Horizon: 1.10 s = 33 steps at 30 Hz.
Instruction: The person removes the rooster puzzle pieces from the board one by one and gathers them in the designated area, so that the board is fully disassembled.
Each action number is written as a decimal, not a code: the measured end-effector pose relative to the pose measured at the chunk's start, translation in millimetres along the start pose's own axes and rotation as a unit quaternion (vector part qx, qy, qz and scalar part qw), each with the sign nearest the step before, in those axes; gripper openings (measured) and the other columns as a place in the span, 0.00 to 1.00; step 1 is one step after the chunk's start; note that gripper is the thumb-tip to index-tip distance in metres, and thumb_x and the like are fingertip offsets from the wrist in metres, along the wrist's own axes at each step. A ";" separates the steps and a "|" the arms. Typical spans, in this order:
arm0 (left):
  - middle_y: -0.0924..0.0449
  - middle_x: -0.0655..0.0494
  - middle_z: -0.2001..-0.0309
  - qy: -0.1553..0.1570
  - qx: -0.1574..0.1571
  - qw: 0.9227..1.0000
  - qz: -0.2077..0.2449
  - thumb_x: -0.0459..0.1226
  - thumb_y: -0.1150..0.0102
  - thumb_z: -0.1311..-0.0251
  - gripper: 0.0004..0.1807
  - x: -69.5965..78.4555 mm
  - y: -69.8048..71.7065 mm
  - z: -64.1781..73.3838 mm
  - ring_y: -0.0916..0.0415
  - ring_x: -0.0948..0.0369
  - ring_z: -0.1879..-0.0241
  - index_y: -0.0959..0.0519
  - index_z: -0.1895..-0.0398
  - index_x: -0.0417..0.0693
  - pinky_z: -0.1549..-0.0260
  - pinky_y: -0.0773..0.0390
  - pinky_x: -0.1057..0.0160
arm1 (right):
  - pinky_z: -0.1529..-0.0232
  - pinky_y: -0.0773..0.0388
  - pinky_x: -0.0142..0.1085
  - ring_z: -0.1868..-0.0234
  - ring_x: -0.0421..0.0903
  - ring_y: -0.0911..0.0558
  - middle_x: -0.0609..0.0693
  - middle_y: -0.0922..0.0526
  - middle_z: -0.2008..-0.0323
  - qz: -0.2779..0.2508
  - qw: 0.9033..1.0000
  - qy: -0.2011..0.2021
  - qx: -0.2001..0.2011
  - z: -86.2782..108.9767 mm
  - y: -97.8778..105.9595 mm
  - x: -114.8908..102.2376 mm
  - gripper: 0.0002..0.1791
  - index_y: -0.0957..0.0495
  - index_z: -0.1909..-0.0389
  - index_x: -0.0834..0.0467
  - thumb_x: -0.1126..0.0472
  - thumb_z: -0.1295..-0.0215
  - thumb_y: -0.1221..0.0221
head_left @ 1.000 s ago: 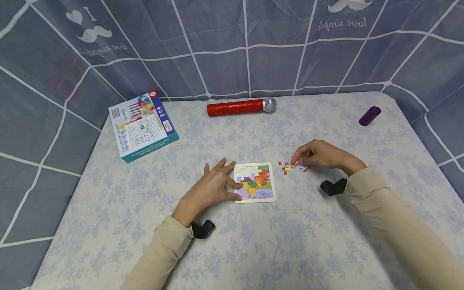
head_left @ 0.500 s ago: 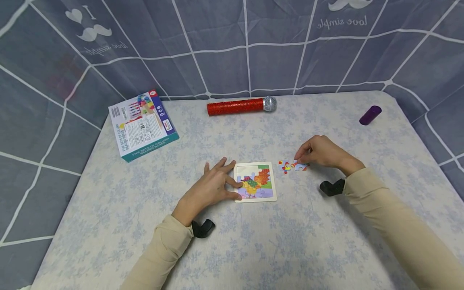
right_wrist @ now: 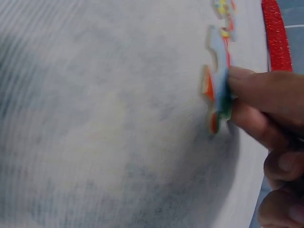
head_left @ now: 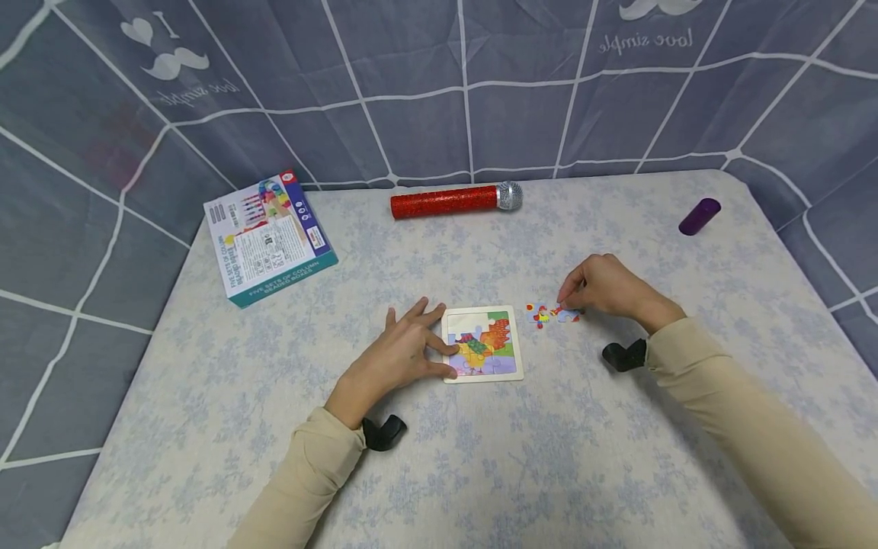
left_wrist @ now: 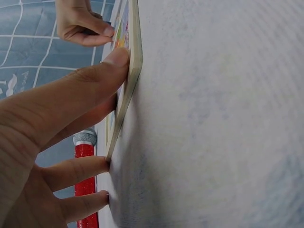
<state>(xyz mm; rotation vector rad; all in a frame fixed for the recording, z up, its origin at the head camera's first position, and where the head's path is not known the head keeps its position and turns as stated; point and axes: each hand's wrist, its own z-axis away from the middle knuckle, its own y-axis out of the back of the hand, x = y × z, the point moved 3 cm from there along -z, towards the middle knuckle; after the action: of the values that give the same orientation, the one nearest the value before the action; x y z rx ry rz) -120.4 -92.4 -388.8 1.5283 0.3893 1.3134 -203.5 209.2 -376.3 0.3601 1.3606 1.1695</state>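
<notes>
A framed jigsaw puzzle point(head_left: 519, 347), its assembled pieces making a colourful rooster, lies flat in the head view, with a bare patch at its upper left. My left hand point(head_left: 405, 347) rests at its left side, fingers spread. In the left wrist view the thumb point(left_wrist: 116, 59) presses on the frame's edge. To the right of the frame, my right hand point(head_left: 607, 286) pinches a puzzle piece point(right_wrist: 219, 71) between thumb and index finger; it is blue with red and orange parts. More loose pieces point(head_left: 540, 316) in yellow and red lie between that piece and the frame.
A red glitter microphone point(head_left: 446, 202) lies along the back of the table. At the back left is a toy box point(head_left: 270, 236), and a purple cylinder point(head_left: 700, 216) lies at the back right. A grey checked curtain point(head_left: 411, 130) hangs behind the cloth-covered table.
My right hand has shifted slightly to the right and away from me, its fingertips now at the blue piece's far edge. The left hand and the frame have stayed put.
</notes>
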 end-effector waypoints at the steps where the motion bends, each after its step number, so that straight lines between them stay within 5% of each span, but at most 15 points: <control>1: 0.38 0.45 0.28 0.000 0.000 1.000 0.000 0.47 0.21 0.58 0.22 -0.1 -0.1 0.1 0.55 0.45 0.25 0.11 0.57 0.53 0.37 0.61 0.26 | 0.70 0.31 0.37 0.69 0.45 0.27 0.44 0.14 0.74 0.002 1.000 0.000 0.001 0.2 0.0 -0.2 0.02 0.11 0.70 0.58 0.64 0.44 0.30; 12: 0.40 0.46 0.28 0.001 -0.005 1.000 -0.001 0.47 0.21 0.57 0.22 -0.6 -1.3 -1.1 0.56 0.46 0.24 0.12 0.55 0.54 0.37 0.61 0.26 | 0.73 0.32 0.36 0.73 0.44 0.28 0.46 0.14 0.72 0.020 0.999 0.005 0.026 3.9 3.2 -7.0 0.02 0.11 0.71 0.55 0.63 0.43 0.33; 17: 0.39 0.46 0.28 0.004 -0.003 1.000 -0.004 0.47 0.21 0.58 0.22 -1.2 -1.5 -1.2 0.55 0.46 0.24 0.12 0.56 0.53 0.37 0.61 0.26 | 0.71 0.29 0.36 0.70 0.43 0.25 0.48 0.14 0.66 -0.003 0.998 0.052 0.034 0.2 -5.4 -21.0 0.02 0.12 0.69 0.56 0.65 0.42 0.33; 27: 0.39 0.46 0.28 0.004 -0.006 1.000 -0.001 0.48 0.22 0.56 0.23 -1.5 -1.2 0.2 0.56 0.46 0.24 0.12 0.55 0.53 0.37 0.62 0.26 | 0.69 0.24 0.38 0.70 0.42 0.23 0.45 0.15 0.63 -0.011 0.989 0.148 -0.015 -14.4 -33.5 -60.6 0.06 0.12 0.64 0.56 0.67 0.39 0.34; 33: 0.39 0.46 0.28 -0.001 -0.008 1.000 -0.003 0.48 0.22 0.56 0.23 -1.0 -0.5 0.3 0.55 0.45 0.25 0.12 0.55 0.53 0.37 0.61 0.26 | 0.57 0.24 0.41 0.61 0.42 0.21 0.44 0.16 0.63 0.017 0.978 0.204 -0.029 -20.1 -45.4 -75.6 0.09 0.11 0.62 0.56 0.69 0.38 0.37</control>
<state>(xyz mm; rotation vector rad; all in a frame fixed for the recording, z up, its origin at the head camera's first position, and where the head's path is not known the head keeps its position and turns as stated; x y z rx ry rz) -120.3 -93.2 -389.6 1.5135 0.3816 1.3080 -185.7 120.5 -374.7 0.1018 1.6739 1.3580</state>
